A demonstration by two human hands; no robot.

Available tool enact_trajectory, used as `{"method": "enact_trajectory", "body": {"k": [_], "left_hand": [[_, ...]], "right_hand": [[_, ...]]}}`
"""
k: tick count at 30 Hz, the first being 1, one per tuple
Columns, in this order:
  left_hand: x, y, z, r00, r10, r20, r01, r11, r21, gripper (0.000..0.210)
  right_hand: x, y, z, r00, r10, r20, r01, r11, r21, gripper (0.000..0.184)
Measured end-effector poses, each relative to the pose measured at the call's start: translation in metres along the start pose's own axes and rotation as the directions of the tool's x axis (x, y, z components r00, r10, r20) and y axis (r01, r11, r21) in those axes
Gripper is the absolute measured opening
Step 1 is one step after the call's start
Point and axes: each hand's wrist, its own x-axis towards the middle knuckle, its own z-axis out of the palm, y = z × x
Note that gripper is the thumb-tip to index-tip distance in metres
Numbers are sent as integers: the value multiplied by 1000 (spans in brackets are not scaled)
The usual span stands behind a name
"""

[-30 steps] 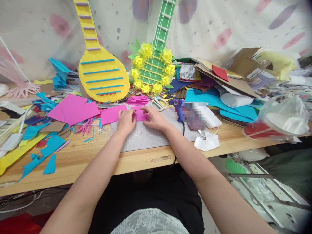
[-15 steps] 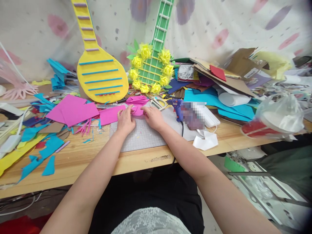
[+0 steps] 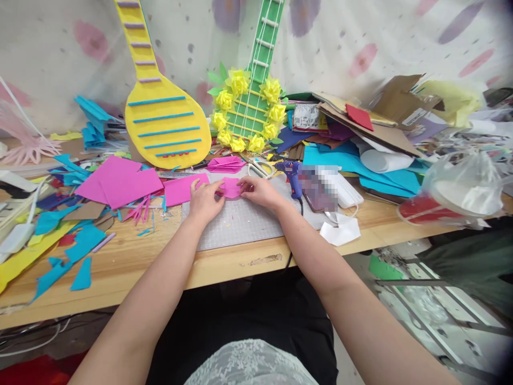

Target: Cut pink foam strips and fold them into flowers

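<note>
Between my two hands is a small folded piece of pink paper (image 3: 231,187), above the grey cutting mat (image 3: 236,227). My left hand (image 3: 205,200) pinches its left edge, with thumb and fingers closed on it. At the right edge, the fingertips of my right hand (image 3: 258,191) grip the same piece. Just left of my left hand lies a pink paper strip (image 3: 182,190). Behind the piece rests a stack of folded pink paper (image 3: 225,164). Scissors (image 3: 261,170) and a blue glue gun (image 3: 293,179) lie beyond my right hand.
A yellow paper guitar (image 3: 166,120) and a green one (image 3: 248,115) with yellow flowers lean against the curtain. Larger pink sheets (image 3: 120,182) and blue scraps (image 3: 86,246) cover the left side. At right are a phone (image 3: 320,198), stacked cardboard (image 3: 368,125) and a bagged tub (image 3: 436,200).
My right hand has shifted slightly right, and more of the pink piece shows between my hands. My left hand keeps its hold with little movement.
</note>
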Motion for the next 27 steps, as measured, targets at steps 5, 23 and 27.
{"method": "enact_trajectory", "body": {"k": [5,23,27], "left_hand": [[-2,1,-3,999,-31,32,31,999,21,20],[6,9,8,992,-122,-43,126,985,117,12],[8,9,8,992,-119,-43,123,985,123,12]], "right_hand": [[1,5,-1,997,71,-7,-70,996,56,27],[0,-9,13,973,179,-144,-194,976,-95,33],[-1,-14,16,967,176,-185,-207,964,-169,34]]}}
